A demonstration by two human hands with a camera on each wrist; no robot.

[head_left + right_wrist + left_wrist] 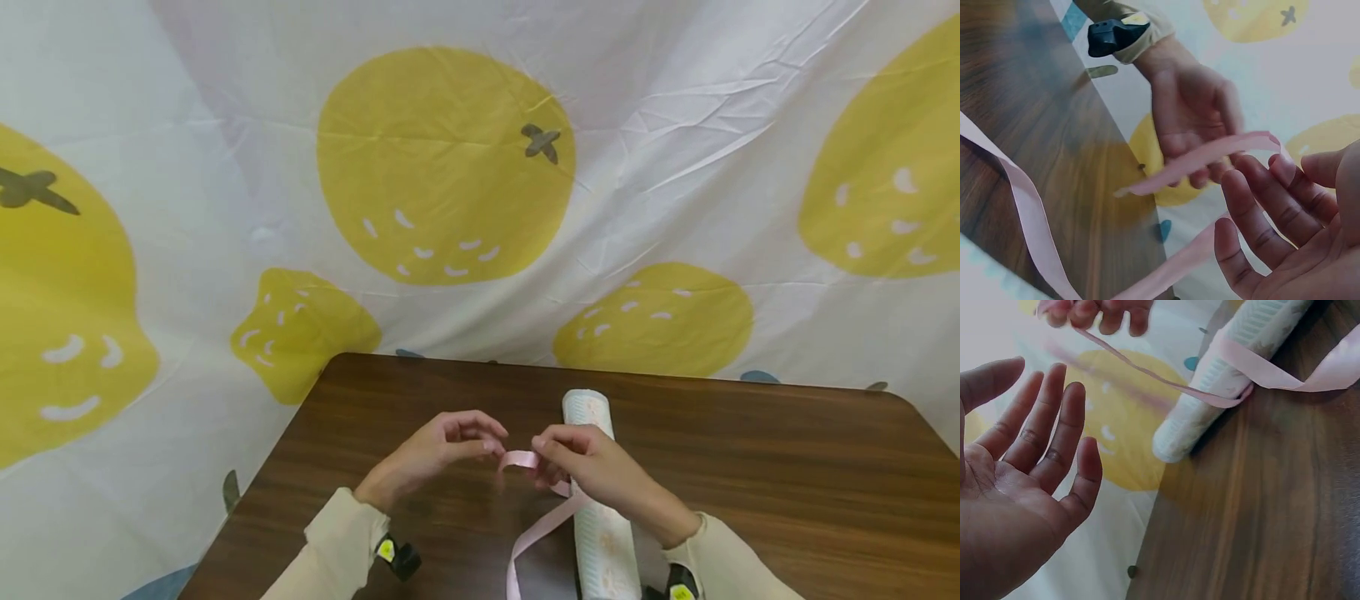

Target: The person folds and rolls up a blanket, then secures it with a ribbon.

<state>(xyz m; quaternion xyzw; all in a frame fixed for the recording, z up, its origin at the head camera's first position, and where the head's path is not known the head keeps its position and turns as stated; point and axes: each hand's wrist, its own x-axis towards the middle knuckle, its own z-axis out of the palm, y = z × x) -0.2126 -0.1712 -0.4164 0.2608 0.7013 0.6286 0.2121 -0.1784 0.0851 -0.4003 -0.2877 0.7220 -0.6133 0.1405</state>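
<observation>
A pink ribbon point(546, 525) loops around a long white roll point(606, 546) with a pale blue pattern, which lies on the table. My right hand point(600, 471) pinches the ribbon between thumb and fingers, just above the roll. From that pinch a short end of the ribbon point(1204, 156) arcs across toward my left hand point(442, 450). In the left wrist view the fingers point(1054, 437) of the left hand are spread and relaxed, with nothing between them. The ribbon's other length point(1032, 219) trails down over the table's near side.
The brown wooden table point(787, 483) extends to both sides of the roll. Behind it hangs a white cloth point(262, 150) printed with yellow fruit. A small black camera point(401, 560) is strapped to the left wrist, over a cream sleeve point(337, 533).
</observation>
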